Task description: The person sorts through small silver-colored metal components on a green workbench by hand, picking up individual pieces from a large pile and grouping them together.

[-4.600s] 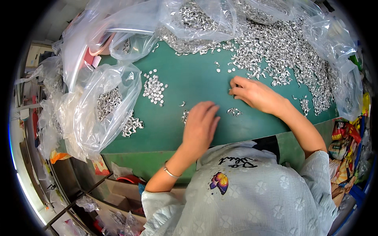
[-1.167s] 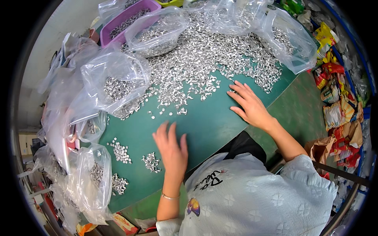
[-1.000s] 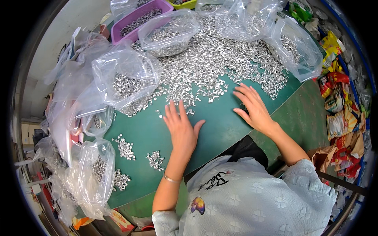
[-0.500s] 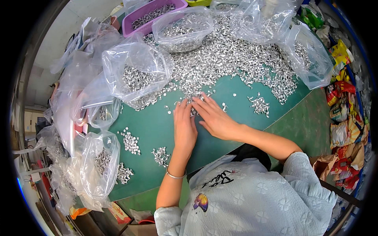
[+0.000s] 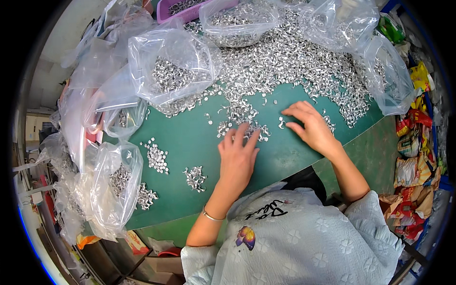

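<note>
A large heap of small, shiny silver curved metal pieces spreads over the far part of the green table. From its near edge, a loose cluster of the same pieces reaches toward me. My left hand is over the near side of this cluster, fingers spread, with some pieces partly hidden under the fingertips. To the right, my right hand is open, its thumb and fingers apart beside a few stray pieces. Just beyond its wrist lies a small pile, partly covered by the hand.
Clear plastic bags holding metal pieces stand at the left, far left, far middle and right. A purple basin is at the back. Small piles of round pieces and curved pieces lie left of my arm.
My hands, earlier close together at the heap's edge, have parted. The right has moved right; the left has come nearer to me. A cluster of pieces now lies closer to me.
</note>
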Available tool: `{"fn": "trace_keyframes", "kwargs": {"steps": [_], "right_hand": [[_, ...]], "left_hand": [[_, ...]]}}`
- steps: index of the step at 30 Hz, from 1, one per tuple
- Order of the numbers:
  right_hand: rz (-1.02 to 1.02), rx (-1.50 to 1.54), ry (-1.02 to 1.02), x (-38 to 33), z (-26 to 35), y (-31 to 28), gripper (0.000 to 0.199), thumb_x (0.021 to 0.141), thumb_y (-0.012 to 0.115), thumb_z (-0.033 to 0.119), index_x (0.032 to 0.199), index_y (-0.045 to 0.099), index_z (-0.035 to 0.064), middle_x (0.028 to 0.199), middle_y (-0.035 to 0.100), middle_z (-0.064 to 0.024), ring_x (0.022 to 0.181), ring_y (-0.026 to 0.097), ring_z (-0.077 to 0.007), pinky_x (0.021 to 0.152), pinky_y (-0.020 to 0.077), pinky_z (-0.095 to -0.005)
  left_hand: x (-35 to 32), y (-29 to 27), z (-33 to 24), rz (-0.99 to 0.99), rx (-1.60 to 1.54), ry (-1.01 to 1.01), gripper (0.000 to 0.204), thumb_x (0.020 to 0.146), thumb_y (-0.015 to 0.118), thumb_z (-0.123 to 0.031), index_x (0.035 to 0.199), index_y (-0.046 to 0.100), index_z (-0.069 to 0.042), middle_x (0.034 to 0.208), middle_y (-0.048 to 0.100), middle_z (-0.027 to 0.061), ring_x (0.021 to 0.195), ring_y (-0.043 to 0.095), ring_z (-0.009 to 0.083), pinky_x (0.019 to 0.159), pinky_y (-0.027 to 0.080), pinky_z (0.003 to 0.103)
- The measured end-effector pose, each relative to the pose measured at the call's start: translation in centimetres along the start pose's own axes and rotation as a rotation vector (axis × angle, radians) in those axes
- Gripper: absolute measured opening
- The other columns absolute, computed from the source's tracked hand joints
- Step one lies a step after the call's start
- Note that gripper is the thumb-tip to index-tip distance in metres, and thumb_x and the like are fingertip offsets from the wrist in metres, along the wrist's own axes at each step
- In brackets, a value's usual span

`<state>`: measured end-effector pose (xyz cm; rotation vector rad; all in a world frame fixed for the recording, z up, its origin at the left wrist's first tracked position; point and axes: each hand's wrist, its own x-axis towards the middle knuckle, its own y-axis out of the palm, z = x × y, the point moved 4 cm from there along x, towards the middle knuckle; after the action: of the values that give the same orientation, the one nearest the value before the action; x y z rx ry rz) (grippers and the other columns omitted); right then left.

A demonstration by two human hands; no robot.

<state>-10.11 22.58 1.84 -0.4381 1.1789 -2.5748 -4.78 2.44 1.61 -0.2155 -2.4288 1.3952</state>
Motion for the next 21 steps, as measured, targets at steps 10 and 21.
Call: {"fn": "trace_keyframes", "kwargs": {"steps": [10,21], "right_hand": [[-0.08,-0.111,-0.138,-0.5,1.3,1.2,0.02,0.075,0.07,0.007,0.093,0.06,0.005,0.087,0.055,-0.0067,0.087,0.053,-0.0265,0.075,0.0413,-0.0383],[-0.013,-0.032,-0.17,-0.4,3.2,4.2,0.02,0.078,0.068,0.004,0.096,0.058,0.0024,0.09,0.055,-0.0108,0.083,0.056,-0.0313,0.07,0.0451,-0.0392]], "left_hand": [[-0.1,-0.6,3.6,-0.208,-0.043,-0.147,0.037,0.082,0.061,0.001,0.118,0.056,0.0,0.124,0.049,0.0155,0.104,0.05,0.0338,0.084,0.042,0.04],[-4.0,-0.1,2.7,-0.089,-0.177,-0.209,0.031,0.081,0.062,0.003,0.111,0.056,0.002,0.107,0.051,0.0163,0.092,0.054,0.0327,0.079,0.046,0.04]]}}
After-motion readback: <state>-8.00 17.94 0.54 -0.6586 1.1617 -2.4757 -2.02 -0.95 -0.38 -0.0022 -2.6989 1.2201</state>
